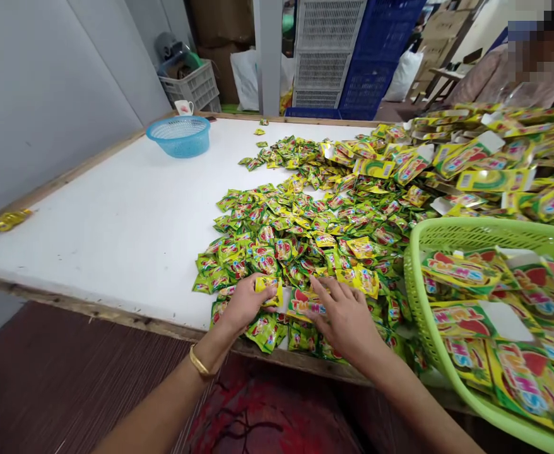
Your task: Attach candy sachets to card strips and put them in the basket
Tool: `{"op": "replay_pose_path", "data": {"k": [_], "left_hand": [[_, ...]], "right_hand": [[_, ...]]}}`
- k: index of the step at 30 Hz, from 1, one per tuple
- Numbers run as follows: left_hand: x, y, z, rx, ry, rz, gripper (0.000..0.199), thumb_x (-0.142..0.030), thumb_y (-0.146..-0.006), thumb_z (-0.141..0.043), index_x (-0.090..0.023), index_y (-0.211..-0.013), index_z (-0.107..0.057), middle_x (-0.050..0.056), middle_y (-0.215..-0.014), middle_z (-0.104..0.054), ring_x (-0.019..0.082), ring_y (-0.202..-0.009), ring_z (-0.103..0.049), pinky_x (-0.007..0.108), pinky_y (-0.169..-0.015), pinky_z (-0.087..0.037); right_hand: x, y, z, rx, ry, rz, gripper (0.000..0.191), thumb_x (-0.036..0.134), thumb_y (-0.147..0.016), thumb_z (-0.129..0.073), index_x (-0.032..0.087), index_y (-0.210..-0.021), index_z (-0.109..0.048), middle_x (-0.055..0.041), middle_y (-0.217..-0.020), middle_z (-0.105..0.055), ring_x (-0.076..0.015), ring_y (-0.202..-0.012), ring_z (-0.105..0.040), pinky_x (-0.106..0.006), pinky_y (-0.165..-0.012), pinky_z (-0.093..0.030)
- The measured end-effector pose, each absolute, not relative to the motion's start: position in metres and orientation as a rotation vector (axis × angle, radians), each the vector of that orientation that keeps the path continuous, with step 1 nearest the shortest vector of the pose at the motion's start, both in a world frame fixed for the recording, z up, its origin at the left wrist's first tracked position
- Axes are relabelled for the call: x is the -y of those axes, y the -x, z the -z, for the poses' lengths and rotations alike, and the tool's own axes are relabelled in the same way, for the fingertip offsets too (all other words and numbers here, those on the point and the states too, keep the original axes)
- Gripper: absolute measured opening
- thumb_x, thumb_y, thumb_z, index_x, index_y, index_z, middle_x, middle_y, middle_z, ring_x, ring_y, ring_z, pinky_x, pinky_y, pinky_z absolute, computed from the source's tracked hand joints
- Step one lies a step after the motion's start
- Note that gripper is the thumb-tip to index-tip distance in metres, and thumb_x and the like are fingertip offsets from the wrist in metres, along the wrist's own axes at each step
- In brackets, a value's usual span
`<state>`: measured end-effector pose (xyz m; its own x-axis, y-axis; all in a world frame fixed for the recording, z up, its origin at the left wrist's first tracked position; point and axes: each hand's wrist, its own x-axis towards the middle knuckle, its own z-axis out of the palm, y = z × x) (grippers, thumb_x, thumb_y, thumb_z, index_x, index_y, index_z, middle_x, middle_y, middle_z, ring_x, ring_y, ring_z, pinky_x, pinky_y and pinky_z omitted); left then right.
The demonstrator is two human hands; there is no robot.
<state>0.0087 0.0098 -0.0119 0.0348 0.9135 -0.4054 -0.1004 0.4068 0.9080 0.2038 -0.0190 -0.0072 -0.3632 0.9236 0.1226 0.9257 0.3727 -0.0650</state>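
The left hand (243, 309) pinches a yellow-green packet (272, 293) between thumb and fingers, at the white end of a box (300, 304); the right hand (346, 318) is partly spread, its thumb parted from the forefinger, and touches the box's other end; whether it grips firmly, I cannot tell. The box lies sideways between the two hands, printed face up, above loose packets (267, 236) near the table's front edge; a gold bangle (199, 362) circles the left wrist.

The packets spread ahead of the hands and to their right, over the white table (116, 221); just right of the right arm stands a green basket (416, 302), with printed boxes (461, 271) inside, some with white flaps showing; behind it rises a heap of more boxes (495, 180).

Farther off, a blue basket (182, 148) sits at the table's far left, a mug (183, 108) just behind it; yellow wrappers (9, 219) lie by the left edge; beyond the table stand white crates (329, 38) and blue crates (366, 82); another person (485, 82) is behind the heap.
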Motion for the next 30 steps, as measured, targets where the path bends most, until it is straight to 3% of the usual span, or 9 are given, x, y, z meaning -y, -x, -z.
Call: {"op": "replay_pose_path", "data": {"k": [2, 5, 9, 15, 20, 26, 30], "left_hand": [[-0.009, -0.009, 0.015, -1.307, -0.821, -0.971, 0.038, -0.035, -0.057, -0.075, -0.015, -0.083, -0.057, -0.001, -0.071, -0.061, 0.014, -0.061, -0.06, 0.025, -0.047, -0.054], [-0.008, -0.008, 0.015, -1.329, -0.825, -0.994, 0.041, -0.037, -0.057, -0.075, -0.016, -0.085, -0.054, -0.002, -0.07, -0.06, 0.014, -0.06, -0.059, 0.026, -0.046, -0.053], [-0.01, -0.008, 0.012, -1.394, -0.932, -1.032, 0.036, -0.038, -0.065, -0.068, -0.016, -0.09, -0.053, -0.001, -0.073, -0.06, 0.014, -0.062, -0.059, 0.025, -0.05, -0.052], [-0.016, -0.022, 0.001, -1.681, -1.203, -1.204, 0.026, -0.036, -0.072, -0.061, -0.016, -0.089, -0.057, -0.001, -0.072, -0.06, 0.012, -0.065, -0.053, 0.023, -0.061, -0.046], [-0.014, -0.027, 0.001, -1.618, -1.429, -0.981, 0.023, -0.037, -0.076, -0.056, -0.016, -0.084, -0.061, -0.001, -0.07, -0.062, 0.014, -0.066, -0.053, 0.025, -0.064, -0.044], [-0.026, -0.009, -0.009, -1.385, -1.6, -0.7, 0.022, -0.03, -0.073, -0.055, -0.013, -0.08, -0.067, 0.004, -0.078, -0.068, 0.018, -0.074, -0.06, 0.027, -0.071, -0.046], [-0.032, -0.004, -0.025, -1.225, -1.75, -0.526, 0.025, -0.03, -0.078, -0.053, -0.017, -0.09, -0.07, 0.003, -0.09, -0.071, 0.02, -0.087, -0.062, 0.028, -0.081, -0.046]], "right_hand": [[0.02, -0.197, 0.009, 2.574, 1.542, 0.047, 0.061, 0.044, -0.082, -0.058, 0.019, -0.135, -0.042, -0.0122, -0.128, -0.053, -0.0274, -0.115, -0.047, -0.043, -0.09, -0.036], [0.018, -0.191, 0.014, 2.633, 1.427, 0.085, 0.057, 0.038, -0.079, -0.063, 0.016, -0.13, -0.048, -0.0131, -0.12, -0.058, -0.0268, -0.111, -0.049, -0.044, -0.092, -0.034], [0.014, -0.187, 0.021, 2.55, 1.368, 0.184, 0.055, 0.03, -0.081, -0.059, 0.014, -0.132, -0.045, -0.0139, -0.111, -0.059, -0.0259, -0.099, -0.052, -0.041, -0.085, -0.04], [0.012, -0.177, 0.028, 2.382, 1.308, 0.239, 0.056, 0.035, -0.085, -0.053, 0.016, -0.136, -0.041, -0.014, -0.108, -0.055, -0.0247, -0.095, -0.052, -0.036, -0.077, -0.043], [0.008, -0.174, 0.036, 2.239, 1.277, 0.364, 0.05, 0.035, -0.087, -0.049, 0.013, -0.132, -0.045, -0.0153, -0.106, -0.056, -0.0241, -0.092, -0.052, -0.035, -0.075, -0.042], [0.008, -0.177, 0.042, 2.258, 1.228, 0.278, 0.055, 0.035, -0.086, -0.051, 0.013, -0.135, -0.042, -0.0152, -0.112, -0.057, -0.0249, -0.098, -0.052, -0.037, -0.08, -0.041], [0.011, -0.178, 0.042, 2.264, 1.207, 0.259, 0.059, 0.037, -0.087, -0.051, 0.013, -0.138, -0.038, -0.015, -0.114, -0.058, -0.0251, -0.098, -0.052, -0.038, -0.079, -0.041]]}}
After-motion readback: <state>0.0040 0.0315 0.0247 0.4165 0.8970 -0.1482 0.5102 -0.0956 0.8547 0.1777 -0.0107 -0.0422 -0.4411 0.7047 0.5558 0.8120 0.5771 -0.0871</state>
